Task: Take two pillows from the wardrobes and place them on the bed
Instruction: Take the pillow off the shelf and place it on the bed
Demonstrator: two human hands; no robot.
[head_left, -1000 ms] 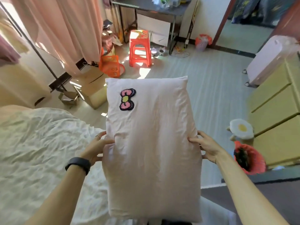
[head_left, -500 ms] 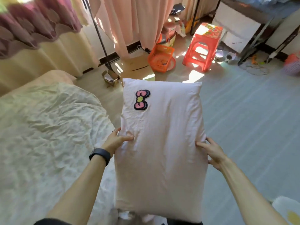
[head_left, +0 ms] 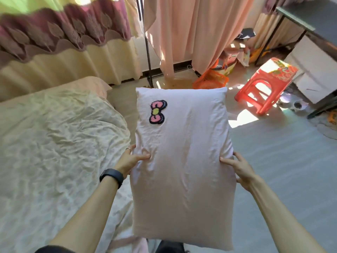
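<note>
Pillow [head_left: 184, 161] held out in front of the body, long side running away from the person, flat face up with the bow patch [head_left: 157, 111] near its far left corner. Left hand [head_left: 130, 159] clamps the left long edge, thumb pressed into the top face, other fingers hidden underneath; a ring and a dark wristband [head_left: 111, 177] show. Right hand [head_left: 238, 166] grips the right long edge the same way, thumb on top. Two-sided hold at about mid-length likely keeps the soft pillow level, not sagging.

Pillow is in the air, not on the bed [head_left: 54, 152]. It hangs beside the bed's right edge, partly over the floor [head_left: 282, 170]. No other pillow visible on the bed here, so judging this as the first of two, carry phase. Next it needs a swing left and a set-down on the sheet.

Red stool [head_left: 266, 86] and orange basket [head_left: 209, 80] sit on the floor beyond the pillow, well apart from the bed. Curtains [head_left: 54, 57] behind the bed's far edge.
</note>
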